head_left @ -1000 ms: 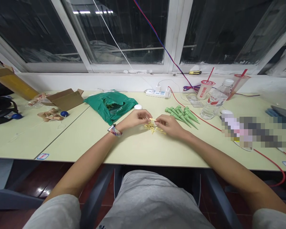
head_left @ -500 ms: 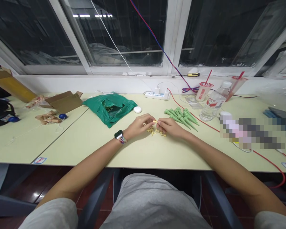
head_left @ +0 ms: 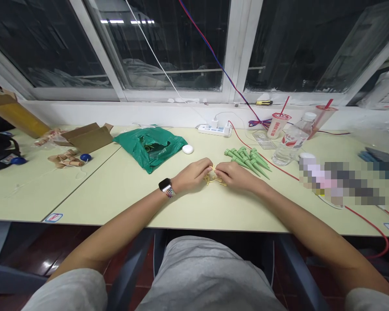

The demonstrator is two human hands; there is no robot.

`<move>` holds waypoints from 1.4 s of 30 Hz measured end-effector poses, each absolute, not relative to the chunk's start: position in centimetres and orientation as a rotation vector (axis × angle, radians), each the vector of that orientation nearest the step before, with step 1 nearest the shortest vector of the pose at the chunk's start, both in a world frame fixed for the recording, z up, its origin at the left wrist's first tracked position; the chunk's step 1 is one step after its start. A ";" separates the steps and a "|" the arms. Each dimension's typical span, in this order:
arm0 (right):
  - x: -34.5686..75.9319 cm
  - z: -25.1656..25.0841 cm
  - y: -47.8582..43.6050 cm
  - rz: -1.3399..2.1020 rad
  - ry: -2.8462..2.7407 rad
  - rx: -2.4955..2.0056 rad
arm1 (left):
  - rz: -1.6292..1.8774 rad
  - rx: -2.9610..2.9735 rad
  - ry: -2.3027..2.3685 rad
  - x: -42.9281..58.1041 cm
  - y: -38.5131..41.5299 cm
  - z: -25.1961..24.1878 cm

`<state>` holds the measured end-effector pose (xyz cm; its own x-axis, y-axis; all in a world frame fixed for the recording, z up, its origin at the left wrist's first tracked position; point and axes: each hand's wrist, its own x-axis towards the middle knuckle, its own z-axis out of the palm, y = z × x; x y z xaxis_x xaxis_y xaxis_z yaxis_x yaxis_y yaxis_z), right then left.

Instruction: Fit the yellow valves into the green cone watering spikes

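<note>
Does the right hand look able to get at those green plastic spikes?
Probably yes. The right hand lies just beside the green plastic spikes, and nothing stands between them. It is curled over the small yellow pieces, so it would have to lift away first.

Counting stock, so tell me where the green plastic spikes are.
In the head view, the green plastic spikes lie bunched on the desk just beyond the person's right hand, in front of and to the right of the white power strip.
</note>
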<state>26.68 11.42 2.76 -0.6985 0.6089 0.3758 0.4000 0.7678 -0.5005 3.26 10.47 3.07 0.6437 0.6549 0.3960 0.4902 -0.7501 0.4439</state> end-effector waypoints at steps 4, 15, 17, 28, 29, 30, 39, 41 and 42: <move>26.6 3.1 11.2 0.768 -2.281 -0.829 | 0.848 2.613 0.920 2.9 10.5 3.6; 26.6 3.7 11.5 2.005 -1.579 -0.793 | 0.933 3.039 0.774 3.2 10.5 3.1; 26.7 3.7 11.5 2.173 -1.440 -0.774 | 0.916 3.161 0.757 3.2 10.5 3.2; 26.5 3.2 12.0 2.430 -1.103 -0.685 | 0.912 3.138 0.688 3.3 10.3 3.5; 26.5 3.2 12.0 2.428 -1.100 -0.693 | 0.900 3.136 0.695 3.3 10.3 3.5; 26.5 3.2 12.0 2.433 -1.095 -0.700 | 0.883 3.140 0.703 3.3 10.3 3.5; 26.7 3.6 12.1 2.557 -1.048 -0.764 | 0.762 3.228 0.709 3.1 10.2 3.2; 26.8 3.7 12.1 2.566 -1.059 -0.773 | 0.748 3.201 0.730 3.2 10.1 3.0; 26.8 3.7 12.1 2.556 -1.073 -0.782 | 0.738 3.180 0.741 3.2 10.0 3.0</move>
